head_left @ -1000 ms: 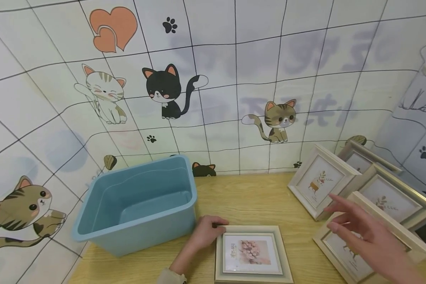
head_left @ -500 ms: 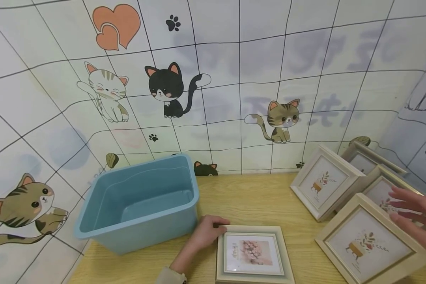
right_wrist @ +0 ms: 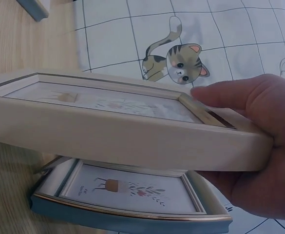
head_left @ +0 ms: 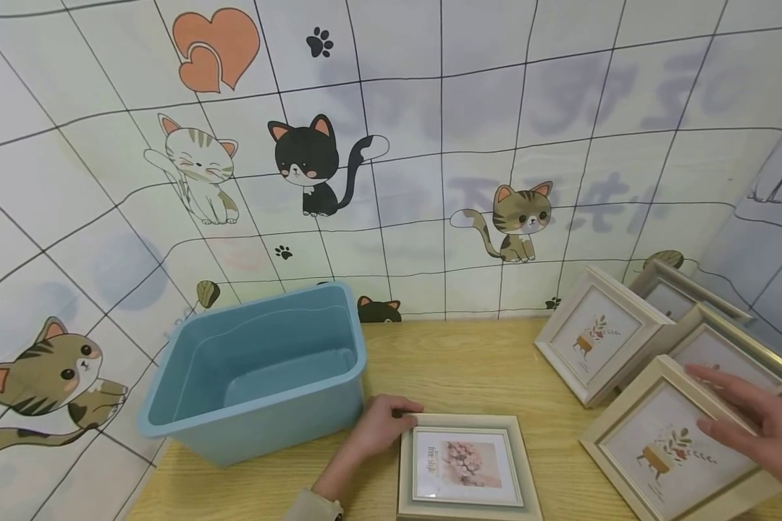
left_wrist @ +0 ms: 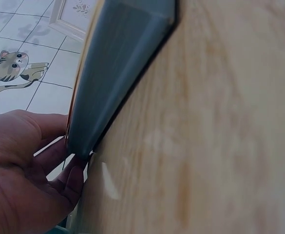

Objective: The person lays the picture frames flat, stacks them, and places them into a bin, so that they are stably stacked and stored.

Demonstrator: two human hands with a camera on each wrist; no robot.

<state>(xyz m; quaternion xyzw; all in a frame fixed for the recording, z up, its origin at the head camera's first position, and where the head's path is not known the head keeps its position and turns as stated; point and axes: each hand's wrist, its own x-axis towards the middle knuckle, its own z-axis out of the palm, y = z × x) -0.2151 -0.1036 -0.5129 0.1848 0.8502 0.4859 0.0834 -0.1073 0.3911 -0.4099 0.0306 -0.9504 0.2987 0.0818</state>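
Flat on the wooden table lies a picture frame (head_left: pixel 469 463) with a pink flower print. My left hand (head_left: pixel 379 425) holds its upper left corner; in the left wrist view, the hand (left_wrist: pixel 25 170) pinches the corner of the frame's blue-grey side (left_wrist: pixel 118 63). At the right, a cream picture frame (head_left: pixel 671 441) with a potted-plant print stands leaning back. My right hand (head_left: pixel 765 427) grips its upper right edge. The right wrist view has the thumb (right_wrist: pixel 225 93) on the front of the cream frame (right_wrist: pixel 123 131) and the fingers, partly hidden, behind it.
A blue plastic tub (head_left: pixel 293 405) stands at the left. Behind the cream frame lean a white frame (head_left: pixel 593 336), a gold-edged frame (head_left: pixel 723 354) and another frame (head_left: pixel 667 298), close to the cat-patterned wall covering (head_left: pixel 404 195).
My right hand first moved right, away from the front of the cream frame, then came back down onto its upper right edge. The left hand stays at the flat frame's corner.
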